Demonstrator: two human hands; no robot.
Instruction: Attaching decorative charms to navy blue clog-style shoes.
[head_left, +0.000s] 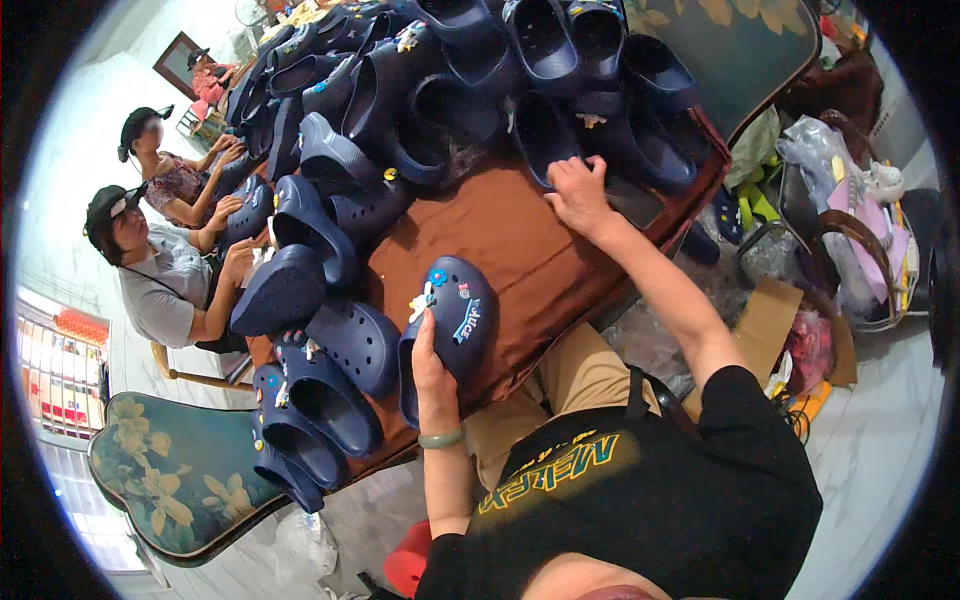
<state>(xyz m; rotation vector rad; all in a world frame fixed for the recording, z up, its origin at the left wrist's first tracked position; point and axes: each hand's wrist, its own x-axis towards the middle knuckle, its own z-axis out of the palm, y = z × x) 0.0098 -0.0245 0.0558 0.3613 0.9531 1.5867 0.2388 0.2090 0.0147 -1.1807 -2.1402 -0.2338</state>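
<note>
My left hand (434, 375), a pale green bangle at its wrist, grips a navy clog (462, 325) by its side. The clog stands tilted, holed upper facing me, with a blue flower, a white figure and a lettered charm on it. Over the brown tablecloth (450, 225), my right hand (580, 197) has its fingers bent and drawn in beside the heel rim of another navy clog (545, 130). Whatever its fingertips hold is too small or hidden to make out. A flat dark piece (635, 203) lies by that wrist.
Many navy clogs (455, 120) are heaped along the far side, and more (325, 400) lie at the left. Two co-workers (160, 265) handle clogs at the left, with another person (210, 80) farther off. Floral-backed chairs (185, 480) flank the table. Bags and boxes (850, 210) crowd the right.
</note>
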